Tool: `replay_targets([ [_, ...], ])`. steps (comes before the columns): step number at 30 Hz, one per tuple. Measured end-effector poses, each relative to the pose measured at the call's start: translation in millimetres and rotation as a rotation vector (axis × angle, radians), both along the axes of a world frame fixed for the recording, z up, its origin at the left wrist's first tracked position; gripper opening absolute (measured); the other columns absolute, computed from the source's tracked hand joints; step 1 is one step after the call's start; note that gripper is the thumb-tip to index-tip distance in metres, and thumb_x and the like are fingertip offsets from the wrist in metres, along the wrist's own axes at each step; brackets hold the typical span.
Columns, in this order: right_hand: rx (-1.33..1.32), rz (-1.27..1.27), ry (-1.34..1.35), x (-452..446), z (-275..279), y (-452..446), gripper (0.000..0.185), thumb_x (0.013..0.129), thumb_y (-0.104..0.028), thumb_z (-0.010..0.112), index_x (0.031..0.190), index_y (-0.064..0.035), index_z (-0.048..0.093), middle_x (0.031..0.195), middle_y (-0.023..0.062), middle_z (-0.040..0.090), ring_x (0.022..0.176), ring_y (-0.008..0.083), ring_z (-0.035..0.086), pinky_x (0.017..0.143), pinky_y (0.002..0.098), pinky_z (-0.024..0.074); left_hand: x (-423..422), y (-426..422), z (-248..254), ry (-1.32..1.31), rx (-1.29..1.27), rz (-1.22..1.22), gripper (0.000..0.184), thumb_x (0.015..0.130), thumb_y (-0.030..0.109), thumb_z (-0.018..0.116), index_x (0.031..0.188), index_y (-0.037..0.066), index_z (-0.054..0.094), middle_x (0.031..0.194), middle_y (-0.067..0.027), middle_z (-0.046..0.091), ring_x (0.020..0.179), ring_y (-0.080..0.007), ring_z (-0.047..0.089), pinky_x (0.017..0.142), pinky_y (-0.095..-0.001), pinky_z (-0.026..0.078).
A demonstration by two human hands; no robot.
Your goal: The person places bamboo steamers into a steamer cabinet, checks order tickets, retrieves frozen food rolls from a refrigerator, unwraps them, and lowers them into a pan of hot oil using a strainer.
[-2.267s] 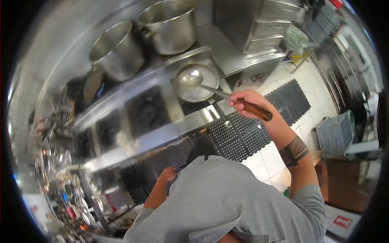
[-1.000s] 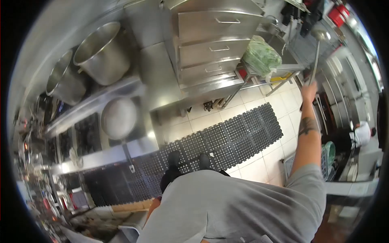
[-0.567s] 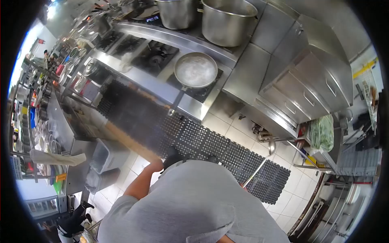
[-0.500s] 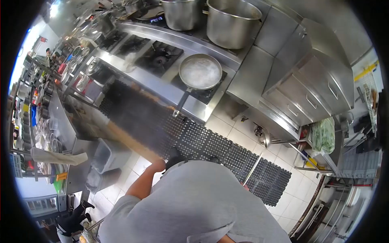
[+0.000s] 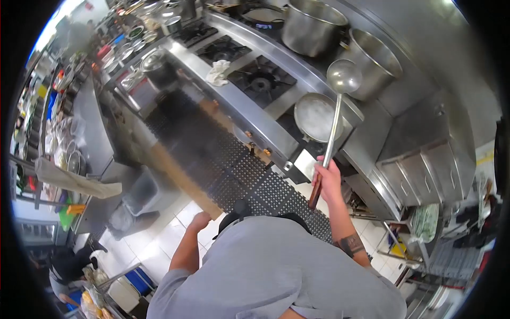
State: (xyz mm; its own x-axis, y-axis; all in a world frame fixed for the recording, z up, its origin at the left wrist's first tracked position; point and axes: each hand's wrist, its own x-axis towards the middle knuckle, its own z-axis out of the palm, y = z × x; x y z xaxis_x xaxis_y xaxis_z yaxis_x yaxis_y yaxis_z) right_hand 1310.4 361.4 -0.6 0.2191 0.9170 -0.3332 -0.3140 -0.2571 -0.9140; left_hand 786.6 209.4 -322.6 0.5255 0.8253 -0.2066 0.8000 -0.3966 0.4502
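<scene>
My right hand [image 5: 328,178] is closed around the wooden grip of a long metal ladle [image 5: 345,77], held up with its bowl toward the stove. The ladle's shaft crosses in front of a frying pan [image 5: 313,119] with whitish contents, on the near right end of the stove. I cannot make out the pan's handle. My left hand [image 5: 201,220] hangs low beside my body, fingers curled in, with nothing visible in it. Behind the frying pan stand two big steel pots [image 5: 313,32], the right one partly behind the ladle's bowl.
Bare gas burners [image 5: 261,82] and a crumpled white cloth [image 5: 218,73] are along the stove [image 5: 239,109]. A black perforated mat [image 5: 234,165] covers the floor before it. Steel drawers [image 5: 425,178] stand at right, a grey bin [image 5: 139,199] at left. Another person [image 5: 66,266] is at lower left.
My right hand has come up into view and lifted the ladle from low on the right to above the pan. The view has shifted, and my left hand shows more.
</scene>
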Motion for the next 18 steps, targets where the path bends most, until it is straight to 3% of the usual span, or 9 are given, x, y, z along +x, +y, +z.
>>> replay_targets([
  [2,-0.091,-0.007,-0.090,-43.4,-13.8,46.2,0.023,0.093,-0.002,0.062,0.115,-0.0059,0.054,0.070,0.0029,0.052,0.047,0.0153,0.050,0.042,0.0340,0.0444,-32.8,-25.5,-21.2,0.041,0.066,0.007,0.011,0.078,0.013,0.067,0.084,0.006,0.073,0.089,-0.0163,0.070,0.092,-0.0362,0.068,0.081,-0.0476,0.056],
  [4,-0.152,-0.045,-0.017,-88.4,-29.7,97.3,0.014,0.090,-0.005,0.064,0.100,-0.0081,0.054,0.068,0.0013,0.050,0.049,0.0144,0.050,0.040,0.0337,0.0419,-54.1,-62.5,-27.9,-0.372,-0.548,0.863,0.009,0.074,0.012,0.069,0.081,0.007,0.071,0.093,-0.0167,0.070,0.092,-0.0380,0.068,0.079,-0.0490,0.056],
  [6,-0.171,-0.059,-0.075,-119.9,-68.6,155.3,0.013,0.088,-0.005,0.064,0.095,-0.0085,0.053,0.067,0.0018,0.050,0.049,0.0149,0.049,0.041,0.0338,0.0419,-71.1,-103.6,-18.4,-0.382,-0.490,0.877,0.013,0.082,0.012,0.066,0.092,0.005,0.071,0.090,-0.0146,0.071,0.084,-0.0341,0.069,0.070,-0.0468,0.056],
  [8,-0.203,-0.069,-0.031,-146.7,-105.8,214.2,0.014,0.087,-0.005,0.064,0.095,-0.0078,0.052,0.065,0.0033,0.049,0.048,0.0169,0.049,0.041,0.0354,0.0427,-49.8,-126.3,43.2,-0.541,-0.757,1.537,0.022,0.092,0.017,0.058,0.107,0.005,0.068,0.088,-0.0102,0.070,0.078,-0.0254,0.068,0.063,-0.0412,0.054],
  [10,-0.222,-0.242,-0.033,-170.4,-141.2,263.6,0.013,0.086,-0.005,0.063,0.093,-0.0051,0.052,0.064,0.0064,0.050,0.047,0.0205,0.050,0.041,0.0375,0.0434,-39.2,-160.3,70.5,-0.548,-0.810,1.680,0.034,0.097,0.023,0.050,0.123,0.005,0.063,0.092,-0.0067,0.070,0.079,-0.0189,0.067,0.061,-0.0369,0.052],
  [14,-0.311,-0.281,-0.186,-203.6,-189.4,335.7,0.011,0.085,-0.009,0.061,0.082,-0.0013,0.053,0.065,0.0120,0.055,0.049,0.0267,0.056,0.042,0.0402,0.0444,-8.6,-250.4,100.7,-0.633,-0.827,1.866,0.036,0.096,0.025,0.052,0.124,0.005,0.062,0.096,-0.0065,0.070,0.080,-0.0203,0.068,0.062,-0.0385,0.053],
  [15,-0.337,-0.290,-0.117,-208.9,-198.6,345.4,0.013,0.085,-0.010,0.062,0.077,-0.0028,0.055,0.066,0.0128,0.057,0.052,0.0277,0.059,0.044,0.0426,0.0467,7.7,-272.8,107.1,-0.549,-0.768,1.769,0.033,0.094,0.021,0.057,0.121,0.004,0.064,0.094,-0.0074,0.070,0.077,-0.0203,0.068,0.060,-0.0375,0.053],
  [16,-0.294,-0.265,-0.159,-205.8,-252.2,368.9,0.017,0.086,-0.014,0.062,0.076,-0.0015,0.060,0.069,0.0136,0.060,0.053,0.0277,0.060,0.047,0.0445,0.0492,32.2,-288.7,115.4,-0.468,-0.709,1.685,0.030,0.092,0.017,0.061,0.119,0.003,0.065,0.091,-0.0083,0.070,0.074,-0.0204,0.067,0.057,-0.0365,0.052],
  [18,-0.323,-0.158,-0.209,-224.8,-216.6,363.8,0.026,0.086,-0.021,0.062,0.085,0.0040,0.072,0.082,0.0173,0.070,0.063,0.0296,0.067,0.051,0.0482,0.0541,70.6,-292.2,138.9,-0.494,-0.785,1.809,0.028,0.091,0.016,0.063,0.116,0.002,0.067,0.089,-0.0087,0.070,0.072,-0.0203,0.067,0.055,-0.0358,0.052],
])
